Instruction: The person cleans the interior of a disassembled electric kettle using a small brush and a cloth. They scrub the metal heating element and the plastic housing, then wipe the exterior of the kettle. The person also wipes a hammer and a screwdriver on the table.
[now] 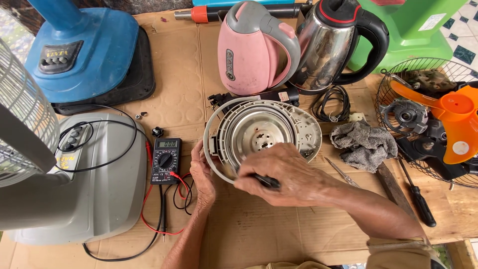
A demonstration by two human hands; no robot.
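Note:
An upturned round kettle base (259, 130) with a metal plate and a white ring around it lies on the cardboard (259, 229). My left hand (202, 177) holds the ring's near-left edge. My right hand (286, 175) is closed around a dark-handled tool (265, 181), whose tip meets the base's near rim. A black multimeter (166, 160) with red and black leads lies just left of my left hand.
A pink kettle (254, 47) and a steel kettle (331, 42) stand behind the base. Grey fan base (84, 184) and blue fan base (84, 45) at left; a grey rag (363, 143), screwdriver (418, 197) and wire guard with orange fan blade (438, 112) at right.

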